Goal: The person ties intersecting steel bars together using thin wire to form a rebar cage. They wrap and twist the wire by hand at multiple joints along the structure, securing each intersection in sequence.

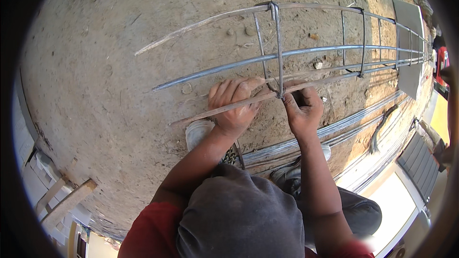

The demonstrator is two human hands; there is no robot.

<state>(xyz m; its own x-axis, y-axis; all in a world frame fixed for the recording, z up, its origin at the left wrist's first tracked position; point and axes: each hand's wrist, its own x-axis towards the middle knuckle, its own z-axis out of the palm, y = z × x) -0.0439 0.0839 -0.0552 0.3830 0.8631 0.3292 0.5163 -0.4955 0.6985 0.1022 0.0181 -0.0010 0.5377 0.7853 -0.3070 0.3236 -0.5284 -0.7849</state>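
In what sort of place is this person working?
Probably a construction site or an outdoor work yard: the ground is bare dirt, a long cage of metal bars stretches ahead, and straight metal rods lie alongside.

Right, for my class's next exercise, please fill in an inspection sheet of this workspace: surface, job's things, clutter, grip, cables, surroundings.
Surface: bare dirt ground, uneven, partly sunlit at right.
Job's things: steel bar cage with long bars and cross stirrups.
Clutter: loose straight rods, a dark wire bundle, small stones.
Grip: near bar crosses over the left hand, exact hold unclear; right hand has its thumb at the bar's joint with a stirrup.
Cables: nothing seen.
Surroundings: grey board at right; wooden planks lower left.
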